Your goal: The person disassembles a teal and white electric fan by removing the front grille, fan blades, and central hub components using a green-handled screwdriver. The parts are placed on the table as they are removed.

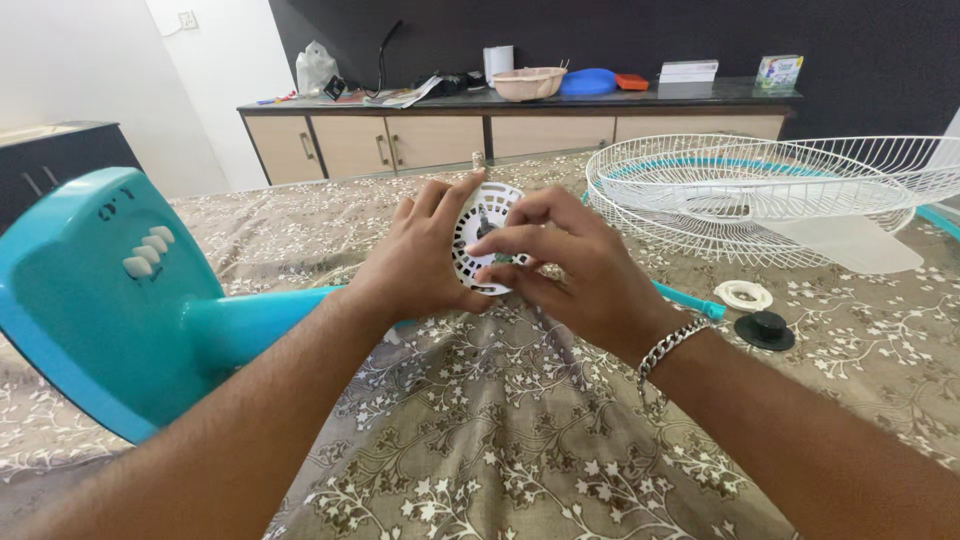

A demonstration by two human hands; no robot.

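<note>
A round white slotted fan motor cover point(485, 236) sits at the centre of the view, held upright above a floral bedspread point(520, 440) by 2 bare hands. The left hand point(425, 255) wraps around the cover's left edge, fingers curled closed on its rim and thumb up along the top. The right hand point(570, 265), with a silver chain bracelet point(668, 345) at the wrist, closes on the cover's right side, its fingertips point(490, 245) pressed across the slotted face; what they pinch there is too small to tell, possibly a small part.

Left of the cover, a turquoise fan base point(110, 300) with 4 white push buttons point(148, 252) lies tipped on its side, its neck running toward the cover. Right of the cover lie 2 white wire fan guards point(770, 185) stacked together, with a pale fan blade point(850, 240) under them. Just right of and below the cover rest a white ring nut point(744, 294) and a black cap nut point(765, 330), side by side. Behind the cover, a long cabinet point(430, 140) carries a pink bowl point(528, 83) and a blue lid point(588, 82).
</note>
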